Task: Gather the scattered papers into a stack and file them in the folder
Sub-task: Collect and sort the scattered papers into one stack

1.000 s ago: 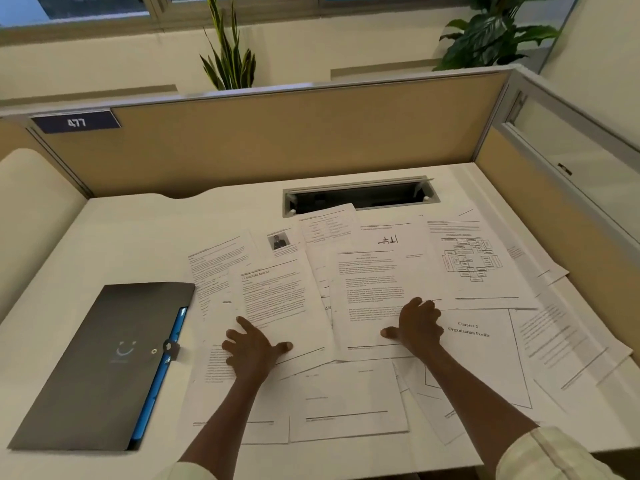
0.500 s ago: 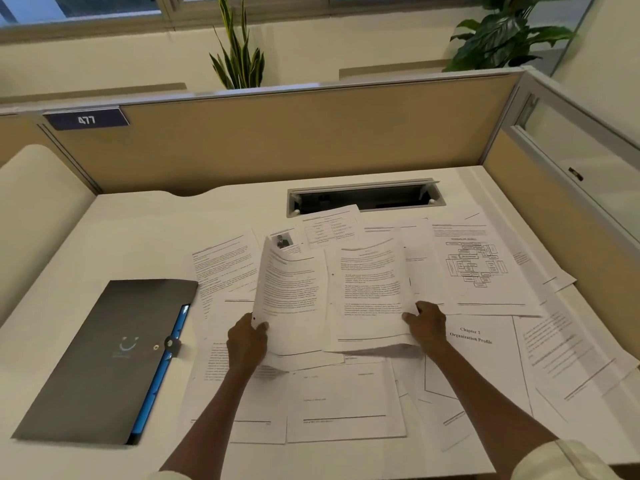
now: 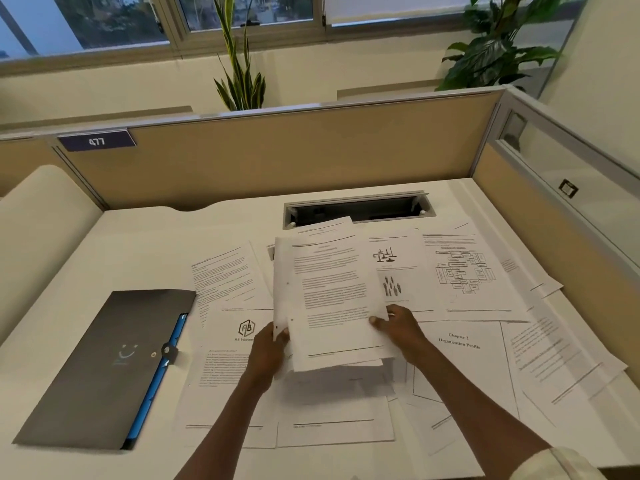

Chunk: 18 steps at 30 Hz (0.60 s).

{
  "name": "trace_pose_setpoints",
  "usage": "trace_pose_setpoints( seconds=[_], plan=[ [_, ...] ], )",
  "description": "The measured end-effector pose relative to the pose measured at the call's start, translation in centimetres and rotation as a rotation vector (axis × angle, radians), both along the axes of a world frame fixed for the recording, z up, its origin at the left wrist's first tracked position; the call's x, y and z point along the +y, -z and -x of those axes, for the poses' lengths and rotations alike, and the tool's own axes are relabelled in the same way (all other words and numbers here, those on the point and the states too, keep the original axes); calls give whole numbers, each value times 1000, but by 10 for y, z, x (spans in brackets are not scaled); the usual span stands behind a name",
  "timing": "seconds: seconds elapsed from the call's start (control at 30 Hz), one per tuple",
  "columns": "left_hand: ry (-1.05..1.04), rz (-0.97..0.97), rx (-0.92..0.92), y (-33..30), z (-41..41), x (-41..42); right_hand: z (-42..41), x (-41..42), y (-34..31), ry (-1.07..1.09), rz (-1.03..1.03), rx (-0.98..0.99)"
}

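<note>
Printed white sheets lie scattered over the white desk (image 3: 104,244). Raised above them is a small bundle of papers (image 3: 329,299), tilted toward me. My left hand (image 3: 268,355) grips the bundle's lower left edge, thumb on the front. At the lower right edge my right hand (image 3: 398,327) pinches it. Loose sheets remain flat on the desk: a flowchart page (image 3: 464,271), a "Chapter 2" page (image 3: 460,344), a logo page (image 3: 239,344). The dark grey folder (image 3: 107,368) with a blue inner edge lies closed at the left.
A rectangular cable slot (image 3: 356,209) opens in the desk behind the papers. Tan partition walls (image 3: 294,150) enclose the back and right side. Plants stand behind the partition.
Both hands went from pressing flat on two separate sheets to lifting them and bringing them together into one overlapped bundle held above the desk.
</note>
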<state>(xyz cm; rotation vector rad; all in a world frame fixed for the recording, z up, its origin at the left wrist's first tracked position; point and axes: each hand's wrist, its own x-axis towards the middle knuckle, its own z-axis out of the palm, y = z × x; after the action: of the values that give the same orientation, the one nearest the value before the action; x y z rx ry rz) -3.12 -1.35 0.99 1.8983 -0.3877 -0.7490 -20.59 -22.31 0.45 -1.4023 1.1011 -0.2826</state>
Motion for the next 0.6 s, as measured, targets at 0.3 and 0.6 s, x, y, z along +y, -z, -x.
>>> trace_pose_setpoints(
  seconds=[0.3, 0.6],
  plan=[
    [-5, 112, 155, -32, 26, -26, 4, 0, -28, 39, 159, -200],
    [64, 312, -45, -53, 13, -52, 3, -2, -50, 66, 316, -306]
  ],
)
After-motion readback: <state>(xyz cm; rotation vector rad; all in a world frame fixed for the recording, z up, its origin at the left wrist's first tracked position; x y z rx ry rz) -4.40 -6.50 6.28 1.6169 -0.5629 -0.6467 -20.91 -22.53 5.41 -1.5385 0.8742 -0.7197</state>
